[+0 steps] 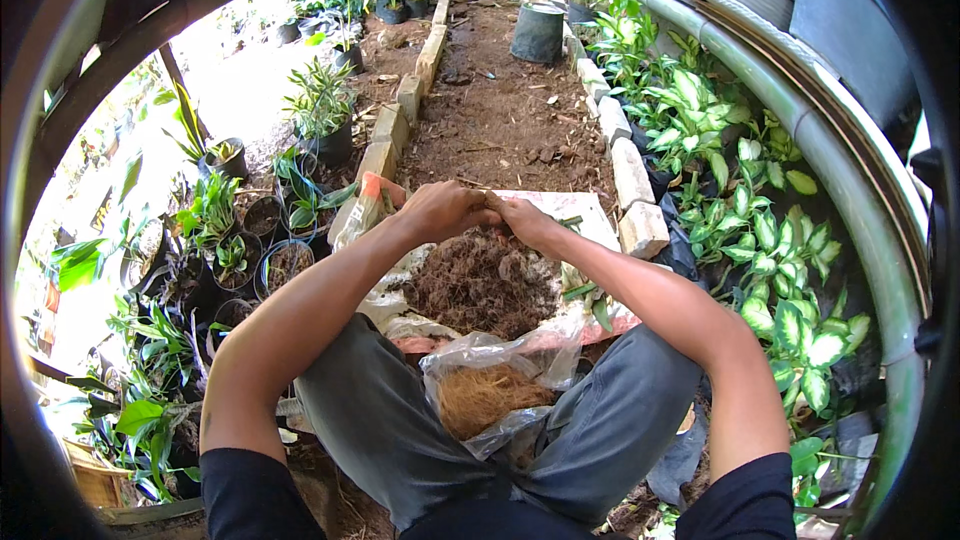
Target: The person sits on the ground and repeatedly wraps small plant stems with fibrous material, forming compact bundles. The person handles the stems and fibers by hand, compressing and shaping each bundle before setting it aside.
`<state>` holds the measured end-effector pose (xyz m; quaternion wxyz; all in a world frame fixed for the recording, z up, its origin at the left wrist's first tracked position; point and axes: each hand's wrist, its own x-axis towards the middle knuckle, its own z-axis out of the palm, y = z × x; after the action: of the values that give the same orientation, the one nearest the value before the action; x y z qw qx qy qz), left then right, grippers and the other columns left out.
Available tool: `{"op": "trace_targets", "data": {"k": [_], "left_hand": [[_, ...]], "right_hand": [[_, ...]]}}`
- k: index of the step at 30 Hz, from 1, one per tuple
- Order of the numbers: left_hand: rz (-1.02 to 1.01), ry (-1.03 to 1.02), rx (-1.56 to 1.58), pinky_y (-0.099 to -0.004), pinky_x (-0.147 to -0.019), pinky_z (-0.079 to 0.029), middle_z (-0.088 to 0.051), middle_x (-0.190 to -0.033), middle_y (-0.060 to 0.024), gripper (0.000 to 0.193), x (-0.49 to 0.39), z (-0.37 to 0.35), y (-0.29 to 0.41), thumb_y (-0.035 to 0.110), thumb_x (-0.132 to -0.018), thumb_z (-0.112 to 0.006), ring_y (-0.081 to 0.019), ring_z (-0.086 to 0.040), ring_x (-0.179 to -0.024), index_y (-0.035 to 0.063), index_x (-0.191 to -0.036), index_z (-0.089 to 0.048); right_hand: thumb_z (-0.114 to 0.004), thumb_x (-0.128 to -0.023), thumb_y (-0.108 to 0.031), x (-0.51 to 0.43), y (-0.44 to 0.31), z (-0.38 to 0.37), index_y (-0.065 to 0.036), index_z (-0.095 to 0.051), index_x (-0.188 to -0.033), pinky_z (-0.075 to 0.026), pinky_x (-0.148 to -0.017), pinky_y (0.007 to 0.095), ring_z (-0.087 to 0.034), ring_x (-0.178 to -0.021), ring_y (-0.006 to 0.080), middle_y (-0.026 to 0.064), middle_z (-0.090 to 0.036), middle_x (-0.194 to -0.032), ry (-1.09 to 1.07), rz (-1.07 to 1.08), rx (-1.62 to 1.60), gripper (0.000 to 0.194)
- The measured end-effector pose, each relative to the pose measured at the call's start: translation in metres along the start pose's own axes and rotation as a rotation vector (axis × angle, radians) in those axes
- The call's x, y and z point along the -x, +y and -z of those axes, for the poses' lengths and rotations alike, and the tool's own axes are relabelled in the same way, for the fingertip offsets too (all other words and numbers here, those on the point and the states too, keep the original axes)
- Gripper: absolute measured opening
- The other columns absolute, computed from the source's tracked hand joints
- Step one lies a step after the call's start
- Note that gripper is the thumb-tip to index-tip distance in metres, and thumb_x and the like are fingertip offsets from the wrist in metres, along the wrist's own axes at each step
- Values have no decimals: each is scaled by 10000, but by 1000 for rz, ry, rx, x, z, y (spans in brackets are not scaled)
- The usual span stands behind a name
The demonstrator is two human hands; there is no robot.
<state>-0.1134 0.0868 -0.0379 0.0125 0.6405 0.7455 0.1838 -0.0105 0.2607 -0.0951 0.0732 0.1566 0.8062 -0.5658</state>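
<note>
My left hand [450, 208] and my right hand [525, 220] meet over the far edge of a dark brown heap of fibrous potting mix [487, 289]. Their fingers are curled in towards each other, and whatever may be between them is hidden. Under the heap lies a flattened white plastic sack [600, 219] with reddish print. Cut leafy stems [589, 291] rest on the sack below my right forearm. Closer in, between my knees, a clear plastic bag [555, 367] holds tan coconut fibre [491, 399].
A crumpled clear bag [367, 214] lies beside my left hand. Brick edging [630, 172] borders the dirt path [502, 120], where a black pot [538, 34] stands. Crowded potted plants [240, 255] fill the left; variegated plants [780, 262] and a bamboo rail [825, 165] line the right.
</note>
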Motion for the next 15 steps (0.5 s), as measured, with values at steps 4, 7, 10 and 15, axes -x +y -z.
{"op": "trace_targets", "data": {"k": [4, 7, 10, 15], "left_hand": [[-16, -52, 53, -461, -637, -506, -674, -724, -145, 420, 0, -3, -5, 395, -825, -693, -367, -653, -680, 116, -1132, -626], [0, -47, 52, -454, -627, -505, -677, -732, -140, 371, 1, -5, -8, 357, -808, -709, -355, -655, -671, 97, -1067, -651], [46, -14, 77, -444, -615, -504, -676, -728, -133, 327, 2, -6, -10, 333, -798, -709, -335, -657, -654, 71, -988, -668], [164, -2, 63, -417, -612, -508, -677, -722, -122, 305, 1, -7, -8, 311, -777, -705, -304, -664, -649, 37, -906, -665]], "right_hand": [[-440, -987, -500, 4, -1, 1, -70, -653, -950, -383, -535, 230, -485, -619, 48, -26, -591, -764, -32, 105, -96, 481], [-463, -994, -450, 9, -6, -1, -63, -646, -1005, -385, -526, 224, -485, -614, 37, -23, -597, -769, 12, 121, -84, 428], [-527, -962, -459, 11, -12, -4, -52, -634, -1070, -381, -540, 252, -451, -607, 51, -23, -569, -736, 81, 103, -72, 435], [-548, -964, -419, 10, -17, -5, -44, -613, -1066, -416, -573, 228, -516, -675, 53, 5, -626, -855, 192, 164, 14, 394]]}}
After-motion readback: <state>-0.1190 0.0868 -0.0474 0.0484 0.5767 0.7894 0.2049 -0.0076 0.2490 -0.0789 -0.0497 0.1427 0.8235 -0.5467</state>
